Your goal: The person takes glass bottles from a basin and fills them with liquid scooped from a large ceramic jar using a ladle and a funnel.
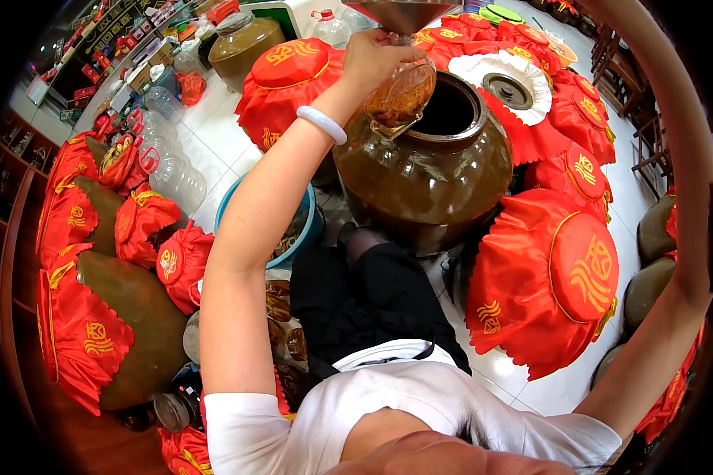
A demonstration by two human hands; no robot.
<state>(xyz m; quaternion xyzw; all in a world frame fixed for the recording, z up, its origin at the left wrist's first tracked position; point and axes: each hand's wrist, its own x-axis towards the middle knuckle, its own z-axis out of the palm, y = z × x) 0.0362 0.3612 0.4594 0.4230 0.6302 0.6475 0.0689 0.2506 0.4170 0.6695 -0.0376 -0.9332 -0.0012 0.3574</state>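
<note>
My left hand [383, 57], its wrist in a pale bangle, is closed round the neck of a glass bottle [400, 95] with brownish contents. A metal funnel [404, 9] sits above the bottle's neck, cut off by the top edge. The bottle is in front of the dark mouth of a big brown glazed jar [424, 186], overlapping its rim; I cannot tell whether they touch. My right arm reaches up along the right side, and its hand is out of view beyond the top edge.
Red cloth-covered jars [582, 269] crowd the right and the left. A white ruffled cover [531, 91] with a dark round lid lies behind the open jar. A blue tub [313, 226] stands by my legs. Clear plastic jugs [170, 170] stand on the tiled floor at left.
</note>
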